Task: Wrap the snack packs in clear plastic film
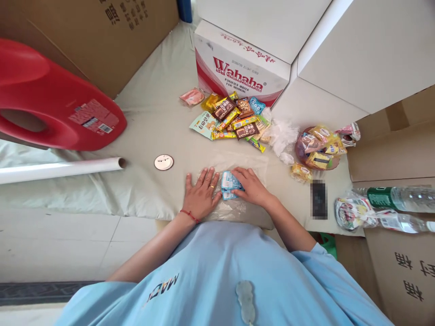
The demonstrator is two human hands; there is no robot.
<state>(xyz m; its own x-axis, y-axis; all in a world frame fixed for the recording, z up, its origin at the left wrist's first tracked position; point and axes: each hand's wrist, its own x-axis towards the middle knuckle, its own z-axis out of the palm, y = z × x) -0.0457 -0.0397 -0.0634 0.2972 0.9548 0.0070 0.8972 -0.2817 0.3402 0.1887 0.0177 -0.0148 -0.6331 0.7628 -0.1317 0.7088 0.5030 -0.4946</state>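
Observation:
My left hand (201, 195) lies flat with its fingers spread, pressing on the edge of a clear plastic bag (239, 210) spread on the cloth-covered table. Close to its thumb are small blue-and-white packets (229, 181), lying on the bag. My right hand (252, 186) curls over the right side of these packets and grips them, hiding part of them. Beyond the hands is a pile of wrapped snacks (234, 120), with brown, yellow and pale green wrappers.
A Wahaha water carton (241, 68) stands behind the snacks. To the right are a bowl of snacks (299, 154), a pixelated dark object (318, 200) and plastic bottles (411, 198). At left are a round pin badge (163, 162), a white roll (68, 170) and a red jug (64, 95).

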